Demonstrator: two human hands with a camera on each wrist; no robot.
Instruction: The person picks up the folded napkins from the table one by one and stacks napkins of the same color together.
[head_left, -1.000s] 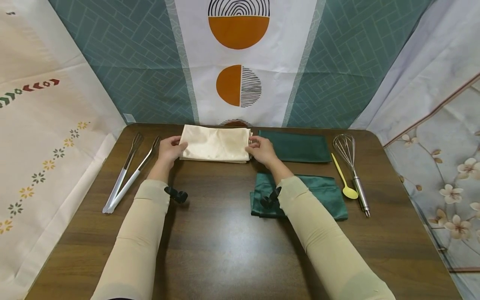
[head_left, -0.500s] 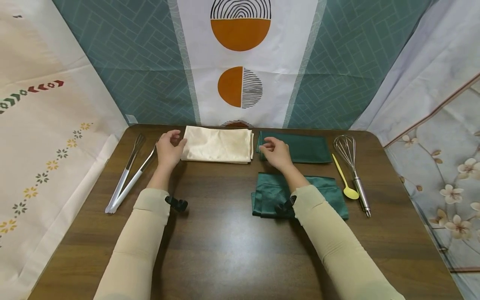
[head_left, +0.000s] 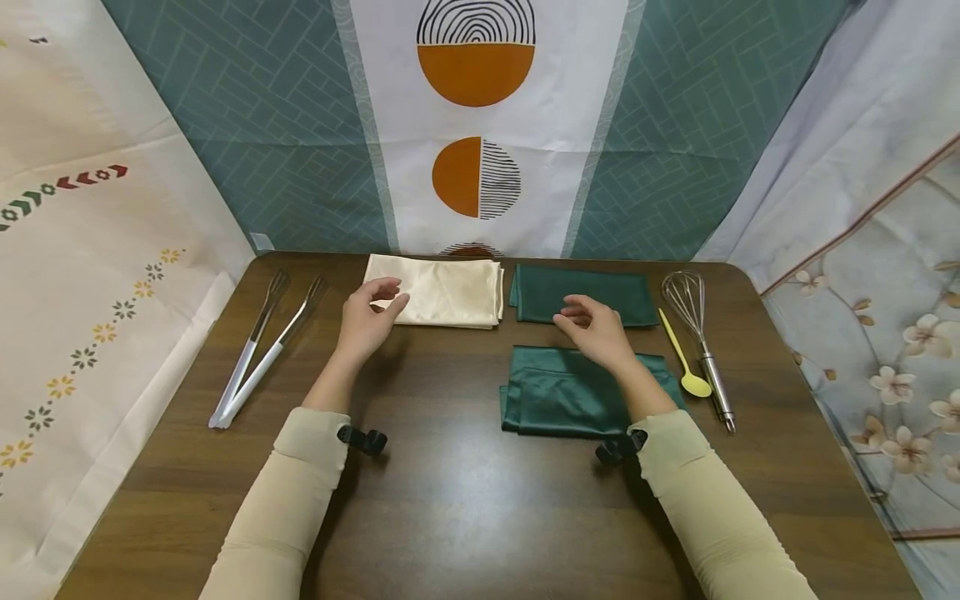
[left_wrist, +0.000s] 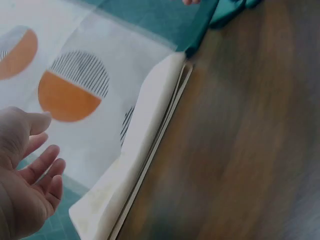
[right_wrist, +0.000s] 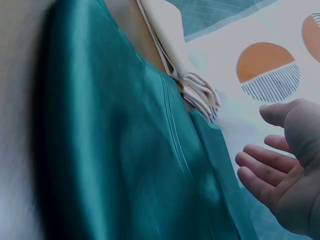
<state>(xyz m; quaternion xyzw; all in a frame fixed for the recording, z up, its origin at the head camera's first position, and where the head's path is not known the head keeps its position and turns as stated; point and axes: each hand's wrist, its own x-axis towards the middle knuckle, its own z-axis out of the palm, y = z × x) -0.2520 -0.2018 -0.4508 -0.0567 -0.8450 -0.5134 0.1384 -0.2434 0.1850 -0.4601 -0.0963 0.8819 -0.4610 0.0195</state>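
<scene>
Folded cream satin cloth (head_left: 450, 292) could ruck if brushed
Left hand (head_left: 367, 322), near its 8 o'clock end, and right hand (head_left: 597, 331) have relaxed fingers, grasping nothing.

Head view from above, forward-down; wrist views close, cream cloth (head_left: 453, 292) in all three

We look into a small booth-like nook walled with hanging fabric: a teal-and-white print (head_left: 480, 121) behind the wooden table (head_left: 480, 517), a cream flowered cloth (head_left: 67, 283) left of it, a blossom-patterned cloth (head_left: 877, 333) right. Tongs (head_left: 253, 386) and a whisk (head_left: 712, 375) on it suggest kitchenware; we cannot tell whether it's a home.
</scene>
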